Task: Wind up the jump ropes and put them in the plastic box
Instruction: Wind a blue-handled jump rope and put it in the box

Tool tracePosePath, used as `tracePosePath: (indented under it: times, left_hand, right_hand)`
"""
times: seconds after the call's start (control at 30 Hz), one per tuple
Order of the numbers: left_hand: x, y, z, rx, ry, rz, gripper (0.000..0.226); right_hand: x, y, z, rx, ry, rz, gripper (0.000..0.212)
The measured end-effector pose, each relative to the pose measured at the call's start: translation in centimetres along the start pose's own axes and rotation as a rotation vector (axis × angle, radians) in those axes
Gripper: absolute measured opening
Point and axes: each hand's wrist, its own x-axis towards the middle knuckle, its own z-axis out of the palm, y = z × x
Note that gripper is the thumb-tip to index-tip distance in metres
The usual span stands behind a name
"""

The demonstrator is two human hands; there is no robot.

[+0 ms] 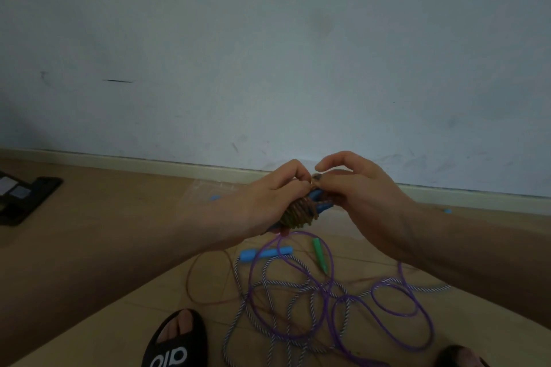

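A pale wall (268, 53) fills the upper half of the view, meeting the tan floor (119, 217) along a light skirting board (149, 164). By the floor's far edge, just behind the hands, stands what looks like the clear plastic box (208, 191), faint and hard to make out, with small blue clips on its sides; it sits close, so a finished bundle needs only a short reach. Near the floor's left edge lies a dark flat device (26, 197). On the floor between the person's two black slippers (176, 343) sprawls a loose tangle: a purple rope (387, 331) looped over a striped grey-white rope (268, 283), with a blue handle (265, 254) and a green handle (319, 256) at its far side, none of it wound yet. Above the tangle, the left hand (265, 202) is clenched around a brownish rope bundle (298, 213) coiled over blue handles, steadying it so the turns stay tight. The right hand (357, 188) pinches the rope's end at the top of the bundle, thumb and forefinger together, probably tucking or securing the last turn. A thin reddish strand (190, 277) trails on the floor below.
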Motion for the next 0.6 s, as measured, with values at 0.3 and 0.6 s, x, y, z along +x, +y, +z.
tracePosePath:
  times: [0.3, 0.6]
  left_hand:
    - [-0.17, -0.27, -0.09, -0.097, -0.016, -0.003, 0.020]
    - [0.33, -0.83, -0.07, -0.269, -0.079, -0.023, 0.017]
  right_hand:
    - [0.42, -0.22, -0.15, 0.092, -0.073, -0.001, 0.015]
    - [0.83, -0.40, -0.32, 0.193, -0.105, 0.090, 0.012]
